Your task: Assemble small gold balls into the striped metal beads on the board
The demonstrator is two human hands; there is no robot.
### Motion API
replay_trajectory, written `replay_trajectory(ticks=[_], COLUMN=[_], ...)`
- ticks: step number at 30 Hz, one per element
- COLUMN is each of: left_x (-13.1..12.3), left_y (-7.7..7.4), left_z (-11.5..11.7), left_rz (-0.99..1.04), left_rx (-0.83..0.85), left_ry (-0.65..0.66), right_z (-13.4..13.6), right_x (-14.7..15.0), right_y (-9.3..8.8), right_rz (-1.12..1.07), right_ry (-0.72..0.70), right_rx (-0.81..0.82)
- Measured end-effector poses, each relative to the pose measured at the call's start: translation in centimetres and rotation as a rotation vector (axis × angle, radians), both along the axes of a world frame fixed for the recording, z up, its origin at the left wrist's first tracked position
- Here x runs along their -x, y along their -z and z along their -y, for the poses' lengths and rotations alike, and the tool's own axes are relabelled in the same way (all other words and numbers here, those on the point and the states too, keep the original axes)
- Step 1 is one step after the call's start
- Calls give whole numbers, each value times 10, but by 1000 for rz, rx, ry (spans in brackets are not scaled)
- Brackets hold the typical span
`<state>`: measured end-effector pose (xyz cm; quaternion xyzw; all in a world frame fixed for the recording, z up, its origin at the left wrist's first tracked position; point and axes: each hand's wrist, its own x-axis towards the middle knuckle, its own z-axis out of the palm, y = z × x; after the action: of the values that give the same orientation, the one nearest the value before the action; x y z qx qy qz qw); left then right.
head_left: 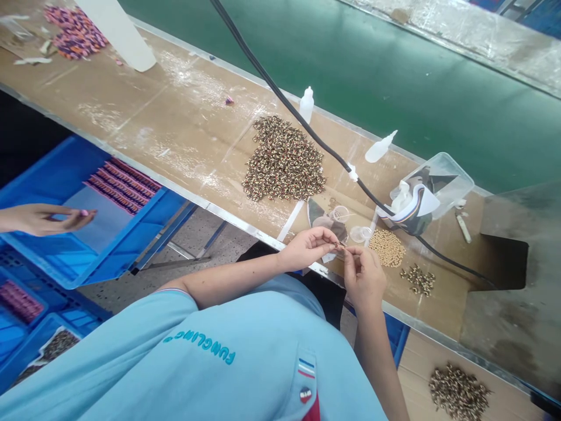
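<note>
My left hand [309, 247] and my right hand [364, 273] meet over the table's front edge, fingertips pinched together. Between them is a tiny brownish piece [340, 245], too small to make out in full. Just beyond the fingers lie a camouflage-patterned cloth piece [322, 216] and a clear round lid or ring [360, 234]. Right of these, a spread of small tan beads [387, 248] is close to my right hand. A little group of dark-and-gold small parts [418, 279] lies farther right. The large pile of similar parts [284, 161] sits beyond my left hand.
White squeeze bottles [380, 147] stand and lie near the green belt [394, 82]. A clear plastic box [453, 181] holds cloth. A black cable [280, 93] hangs across the view. At left, another person's hand [52, 219] is over a blue crate [109, 240].
</note>
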<state>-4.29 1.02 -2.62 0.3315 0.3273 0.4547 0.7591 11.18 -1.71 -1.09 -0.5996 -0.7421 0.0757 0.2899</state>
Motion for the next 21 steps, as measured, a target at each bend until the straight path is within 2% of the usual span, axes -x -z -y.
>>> replay_trajectory(ticks=[4,8,21], left_x=[3,7,9], left_y=[-4,-9,-12], left_z=[-2,-5,-8], left_rz=[-11,-21,24], left_rx=[63,118,159], left_ry=[12,81,152], right_z=[0,-2,-2], right_x=[3,4,5], right_y=[-3,-4,-4], right_rz=[-30,-55,-96], right_ry=[1,-76,-132], right_rx=[-26,-64,-41])
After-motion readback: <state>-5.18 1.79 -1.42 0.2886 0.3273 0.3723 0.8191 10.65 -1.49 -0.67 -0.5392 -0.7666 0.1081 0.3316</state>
